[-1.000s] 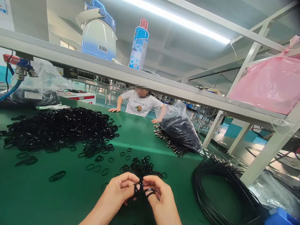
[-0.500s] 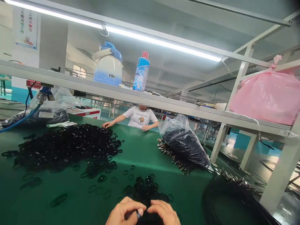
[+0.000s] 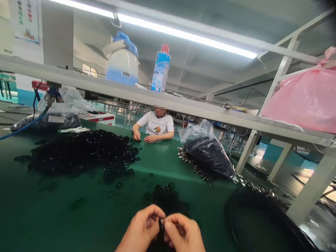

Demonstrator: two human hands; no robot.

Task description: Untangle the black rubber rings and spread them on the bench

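Head view, left hand: the left hand (image 3: 143,224) has thumb and forefinger closed on a black ring (image 3: 161,222), blurred.
Right hand: the right hand (image 3: 185,231) has its fingertips drawn together against that ring; whether they grip it, I cannot tell. The bands seen on its fingers a second ago no longer show.
Ring: between both hands, just nearer than the heap (image 3: 168,197) on the table (image 3: 160,154).
Ring work: judging by the meeting fingertips, one ring is being handled closely.
Co-worker: the co-worker's hands (image 3: 137,135), earlier spread wide, are now near each other beside the pile (image 3: 84,150), well apart from the ring; they seem no hindrance.
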